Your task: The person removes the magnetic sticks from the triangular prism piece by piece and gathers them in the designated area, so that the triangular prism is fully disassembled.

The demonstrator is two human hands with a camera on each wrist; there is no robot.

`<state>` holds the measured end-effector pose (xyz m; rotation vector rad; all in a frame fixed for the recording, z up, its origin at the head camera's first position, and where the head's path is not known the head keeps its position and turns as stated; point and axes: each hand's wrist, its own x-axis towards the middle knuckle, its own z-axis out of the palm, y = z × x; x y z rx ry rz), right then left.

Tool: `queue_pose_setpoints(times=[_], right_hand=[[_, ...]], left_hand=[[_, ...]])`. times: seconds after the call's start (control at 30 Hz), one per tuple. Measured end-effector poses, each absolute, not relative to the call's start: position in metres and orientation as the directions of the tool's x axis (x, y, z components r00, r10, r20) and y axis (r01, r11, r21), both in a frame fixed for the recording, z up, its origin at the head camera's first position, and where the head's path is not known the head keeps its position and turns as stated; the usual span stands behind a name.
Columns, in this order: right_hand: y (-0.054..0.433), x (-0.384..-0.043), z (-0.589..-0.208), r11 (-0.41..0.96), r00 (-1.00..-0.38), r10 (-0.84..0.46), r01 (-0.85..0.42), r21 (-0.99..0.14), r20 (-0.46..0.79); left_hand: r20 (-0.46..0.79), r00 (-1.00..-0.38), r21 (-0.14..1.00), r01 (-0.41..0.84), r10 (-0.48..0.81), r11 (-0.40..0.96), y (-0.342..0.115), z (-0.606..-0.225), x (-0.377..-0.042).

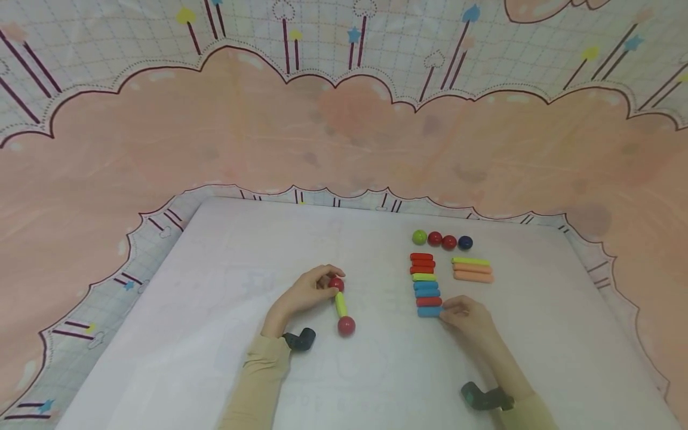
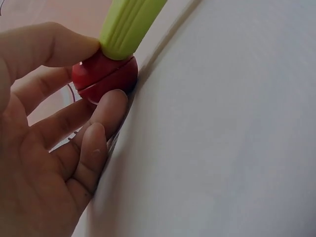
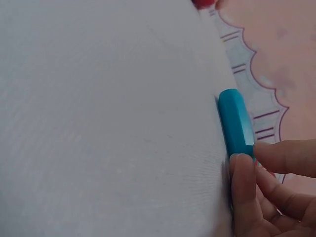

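Observation:
My left hand (image 1: pixel 309 291) holds a red ball (image 2: pixel 104 76) between thumb and fingers. A lime-green ribbed stick (image 1: pixel 341 304) joins it to a second red ball (image 1: pixel 346 326), which lies on the white table. At the right, my right hand (image 1: pixel 470 319) pinches the right end of a blue stick (image 1: pixel 429 312), the nearest one in a column of short sticks. The right wrist view shows the blue stick (image 3: pixel 236 121) on the table, thumb and finger at its end. Just beyond it lies a red stick (image 1: pixel 429 302).
Farther up the column are more blue sticks (image 1: pixel 427 285), a green one (image 1: pixel 424 277) and red ones (image 1: pixel 421 257). Longer orange sticks (image 1: pixel 473 277) and a green one (image 1: pixel 470 261) lie right. Behind sit a green ball (image 1: pixel 419 237), two red balls and a dark blue ball (image 1: pixel 465 242).

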<state>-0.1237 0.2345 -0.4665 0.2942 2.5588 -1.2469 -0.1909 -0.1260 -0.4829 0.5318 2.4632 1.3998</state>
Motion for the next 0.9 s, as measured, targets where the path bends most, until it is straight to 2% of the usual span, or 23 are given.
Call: queue_pose_setpoints(times=[0.17, 0.33, 0.47, 0.67, 0.9], right_hand=[[0.236, -0.127, -0.460, 0.625, -0.945, 0.083, 0.296, -0.723, -0.315], [0.221, -0.127, -0.445, 0.584, -0.962, 0.103, 0.264, -0.768, -0.253], [0.195, -0.129, -0.437, 0.553, -0.980, 0.034, 0.183, -0.813, -0.197], [0.150, -0.137, -0.445, 0.532, -0.980, -0.097, 0.098, -0.841, -0.176], [0.113, -0.149, -0.458, 0.547, -0.977, -0.094, 0.108, -0.830, -0.189]], left_hand=[[0.007, -0.900, 0.824, 0.252, 0.436, 0.508, -0.129, -0.481, -0.191], [0.022, -0.917, 0.799, 0.256, 0.399, 0.544, -0.128, -0.480, -0.191], [0.036, -0.932, 0.788, 0.248, 0.359, 0.564, -0.128, -0.481, -0.192], [0.041, -0.938, 0.796, 0.238, 0.344, 0.557, -0.129, -0.478, -0.192], [0.023, -0.925, 0.758, 0.264, 0.380, 0.596, -0.126, -0.477, -0.190]])
